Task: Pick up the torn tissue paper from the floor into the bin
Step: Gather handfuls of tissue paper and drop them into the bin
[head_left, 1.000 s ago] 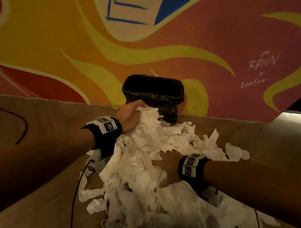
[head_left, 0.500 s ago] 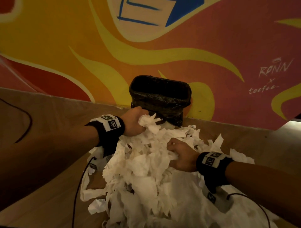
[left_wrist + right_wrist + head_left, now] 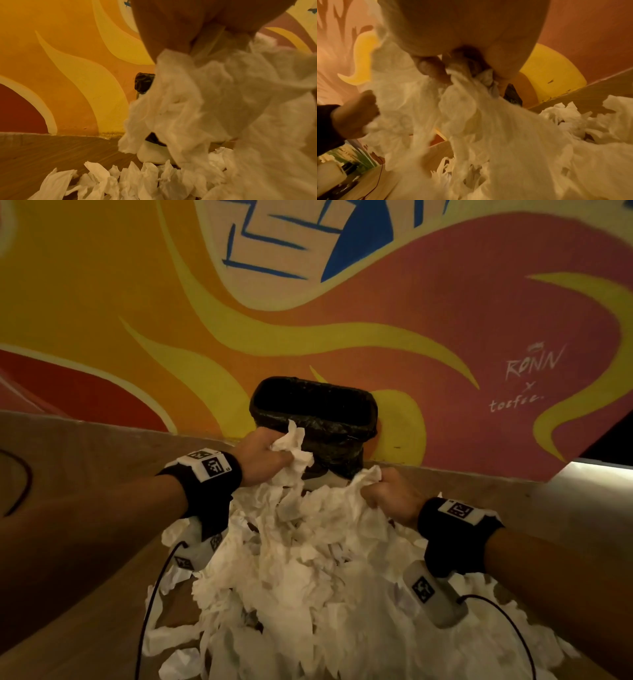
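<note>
A big heap of torn white tissue paper (image 3: 308,577) covers the wooden floor in front of a black-lined bin (image 3: 313,419) that stands against the painted wall. My left hand (image 3: 263,457) grips a bunch of tissue just before the bin's near rim. My right hand (image 3: 387,494) grips another bunch, lifted off the heap, a little lower and to the right. In the left wrist view the tissue (image 3: 214,101) hangs from my fist and hides most of the bin (image 3: 143,83). In the right wrist view curled fingers (image 3: 431,67) clamp the tissue (image 3: 479,115).
The bright mural wall (image 3: 376,320) rises right behind the bin. Bare wooden floor (image 3: 85,460) lies to the left, with a dark cable (image 3: 24,484) on it. Loose tissue scraps (image 3: 178,662) trail to the near left. A pale ledge (image 3: 596,474) sits at the right.
Both hands closed on tissue and rose from the heap toward the bin. The right hand went from lying flat in the pile to a fist holding a raised bunch.
</note>
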